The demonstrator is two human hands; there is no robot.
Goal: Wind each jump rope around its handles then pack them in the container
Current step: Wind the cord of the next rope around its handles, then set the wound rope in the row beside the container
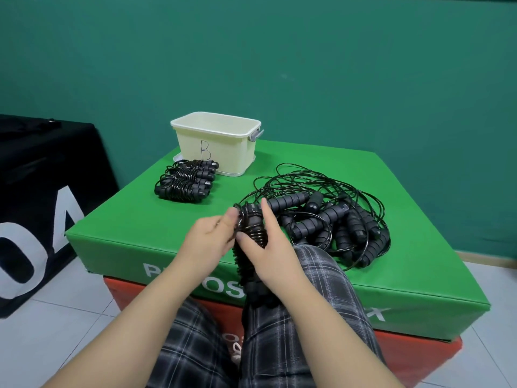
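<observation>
A black jump rope (251,236) with its cord coiled round its paired handles stands tilted above the front edge of the green box. My right hand (272,249) grips the handles from the right, thumb across the coils. My left hand (211,239) pinches the cord at the upper left of the bundle. To the right lies a tangled pile of unwound ropes (335,219) with loose cord loops. Several wound ropes (184,182) lie side by side in front of a cream container (215,144) marked "B", whose inside I cannot see.
All of this rests on a green padded box (140,219) stacked on a red one (419,357). A black box (42,191) with white lettering stands at the left. My plaid-trousered legs (293,317) are at the box's front. Behind is a green wall.
</observation>
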